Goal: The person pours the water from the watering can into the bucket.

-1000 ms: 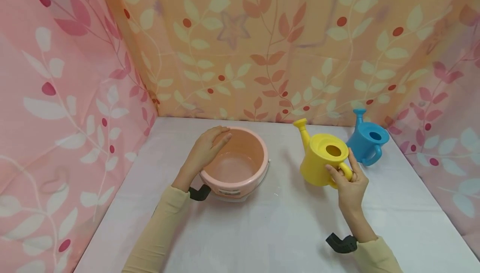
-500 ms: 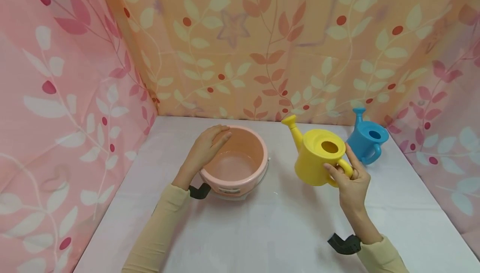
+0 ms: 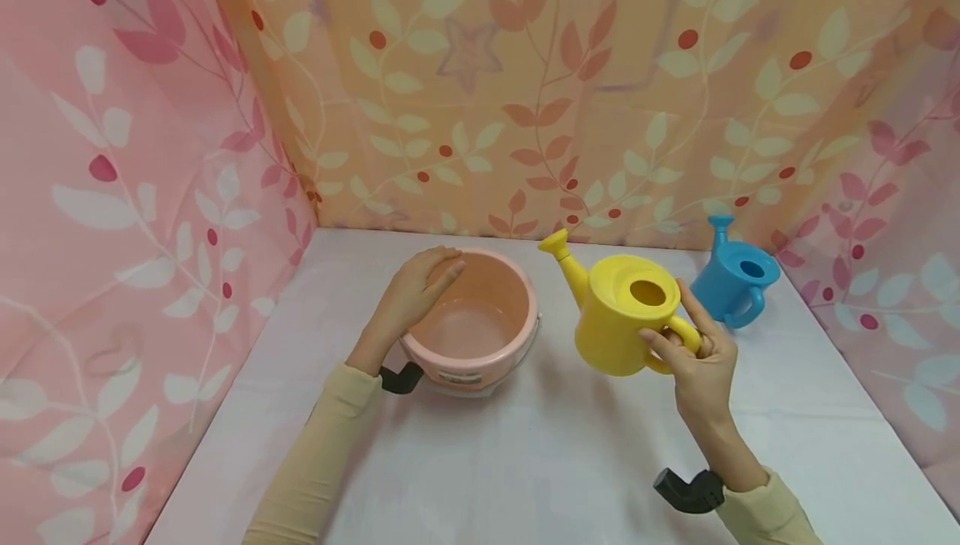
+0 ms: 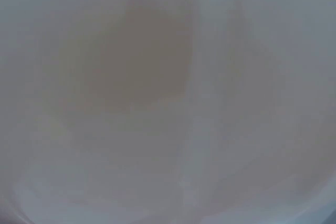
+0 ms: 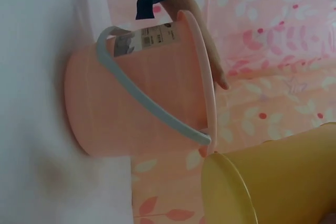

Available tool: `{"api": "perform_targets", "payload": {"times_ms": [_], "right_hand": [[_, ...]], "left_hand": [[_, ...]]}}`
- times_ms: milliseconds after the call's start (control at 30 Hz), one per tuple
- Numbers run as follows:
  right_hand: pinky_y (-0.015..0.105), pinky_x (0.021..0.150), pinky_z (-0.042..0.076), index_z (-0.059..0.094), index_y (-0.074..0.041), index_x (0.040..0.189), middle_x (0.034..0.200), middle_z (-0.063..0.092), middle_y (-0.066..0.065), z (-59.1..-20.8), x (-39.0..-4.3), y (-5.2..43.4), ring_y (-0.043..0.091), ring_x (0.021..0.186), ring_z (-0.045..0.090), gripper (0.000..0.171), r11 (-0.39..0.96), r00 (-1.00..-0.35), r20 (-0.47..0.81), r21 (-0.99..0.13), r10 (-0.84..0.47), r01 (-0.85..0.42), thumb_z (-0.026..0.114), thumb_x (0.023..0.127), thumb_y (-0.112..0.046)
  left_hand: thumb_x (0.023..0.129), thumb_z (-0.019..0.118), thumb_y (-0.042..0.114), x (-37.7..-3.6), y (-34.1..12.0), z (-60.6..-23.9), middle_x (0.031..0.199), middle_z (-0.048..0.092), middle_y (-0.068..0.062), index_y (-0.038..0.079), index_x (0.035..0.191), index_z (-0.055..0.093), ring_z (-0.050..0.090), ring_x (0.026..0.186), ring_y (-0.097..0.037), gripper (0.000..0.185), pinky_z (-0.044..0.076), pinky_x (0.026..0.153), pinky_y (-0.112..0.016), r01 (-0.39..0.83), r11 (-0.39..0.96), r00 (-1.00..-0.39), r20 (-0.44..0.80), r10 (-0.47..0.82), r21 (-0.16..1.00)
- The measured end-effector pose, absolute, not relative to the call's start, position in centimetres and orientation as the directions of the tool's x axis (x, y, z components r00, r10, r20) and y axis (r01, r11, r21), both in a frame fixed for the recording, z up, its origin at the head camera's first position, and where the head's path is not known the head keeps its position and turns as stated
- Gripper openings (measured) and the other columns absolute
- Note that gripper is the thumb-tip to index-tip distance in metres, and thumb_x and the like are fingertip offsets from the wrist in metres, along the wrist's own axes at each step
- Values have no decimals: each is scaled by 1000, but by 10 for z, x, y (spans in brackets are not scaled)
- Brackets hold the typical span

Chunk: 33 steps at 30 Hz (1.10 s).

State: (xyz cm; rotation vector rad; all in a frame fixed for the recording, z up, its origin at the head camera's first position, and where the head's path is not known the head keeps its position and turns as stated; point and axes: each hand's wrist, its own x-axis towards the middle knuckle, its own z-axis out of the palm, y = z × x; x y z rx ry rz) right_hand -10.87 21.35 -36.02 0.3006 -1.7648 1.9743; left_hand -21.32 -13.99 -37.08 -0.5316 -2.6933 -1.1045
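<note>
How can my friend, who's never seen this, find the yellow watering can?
On the white table, find the pink bucket with the left hand at its rim. To its right, the right hand holds the yellow watering can by its handle. The blue watering can beyond stands on the table; this one is yellow and held in the air.

1 yellow watering can (image 3: 611,332) + 1 blue watering can (image 3: 718,288) near the tabletop's (image 3: 517,470) far right corner, so 2 total. 1 pink bucket (image 3: 480,320), toward far edge. 2 hands: left hand (image 3: 416,291), right hand (image 3: 702,368). 2 black wrist devices (image 3: 401,378) (image 3: 686,492), one per arm.
</note>
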Motion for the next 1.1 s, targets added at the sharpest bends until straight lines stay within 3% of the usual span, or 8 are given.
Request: {"api": "perform_targets", "payload": {"times_ms": [433,700,1000,1100], "right_hand": [[11,46,36,41,4,137,82,61,4,-351,-104,205,10,48,40,65,-157,-888,445,-874,121,-459,59,77,22],[24,42,24,39,7,137,59,48,0,-350,-101,201,14,45,32,66,-177,-879,477,-863,21,-473,59,76,23],[16,44,34,39,2,139,52,44,-1,-349,-99,199,13,43,34,68,-83,-908,417,-907,-38,-413,61,77,20],[19,42,31,38,2,139,51,40,-1,-349,-99,198,14,43,33,69,-73,-912,405,-913,-58,-401,61,77,20]], "left_hand": [[92,37,60,-214,-142,-370,138,48,-6,19,130,54,37,133,-23,58,27,111,-43,385,662,-922,288,257,643],[92,36,60,-213,-141,-369,139,47,-6,20,131,53,35,134,-24,58,27,110,-45,375,662,-927,275,255,648],[92,36,60,-213,-141,-369,139,47,-5,20,131,54,36,133,-23,58,27,111,-44,378,667,-926,279,256,642],[92,37,60,-213,-141,-369,139,47,-6,20,131,54,36,133,-23,58,27,111,-44,375,665,-927,277,254,645]]}}
